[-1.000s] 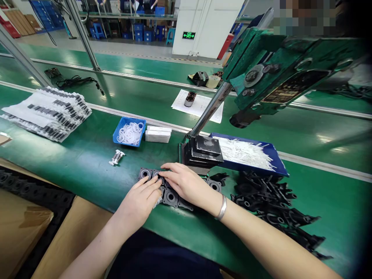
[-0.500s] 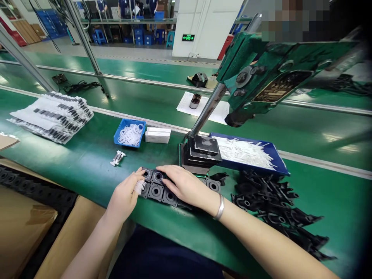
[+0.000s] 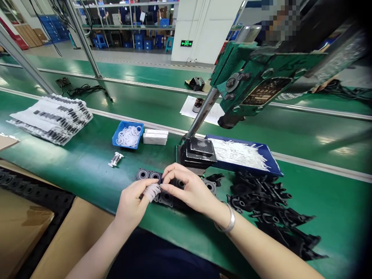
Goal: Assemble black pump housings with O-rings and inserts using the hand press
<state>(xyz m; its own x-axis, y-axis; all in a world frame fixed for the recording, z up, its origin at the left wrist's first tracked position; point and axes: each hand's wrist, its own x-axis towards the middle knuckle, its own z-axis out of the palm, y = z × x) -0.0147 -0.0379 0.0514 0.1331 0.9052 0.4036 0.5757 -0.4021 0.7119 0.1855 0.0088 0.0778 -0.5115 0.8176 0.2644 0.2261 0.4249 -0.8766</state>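
Several white rings (image 3: 151, 191) are bunched on the fingers of my left hand (image 3: 133, 199), which is closed around them. My right hand (image 3: 186, 188) meets it from the right, thumb and forefinger pinched at the edge of the bunch, seemingly on a ring. Below and behind both hands lie black square parts (image 3: 142, 174) with round centres, set side by side in rows; some are hidden by my hands. A pale ring shows around the centre of the ones at the far left. Just behind my right hand stands the black base of a press (image 3: 200, 153).
A blue tray of white rings (image 3: 128, 135) stands beside a white stack (image 3: 155, 136). White strips fill a blue box (image 3: 247, 155) behind a heap of black parts (image 3: 270, 205). The press's green head (image 3: 255, 83) overhangs the bench. Layered white sheets (image 3: 52, 118) lie left.
My left hand has moved right with the white rings. My right hand has lifted from the black parts and come to the bunch, its fingers now pinched. The view has shifted slightly.
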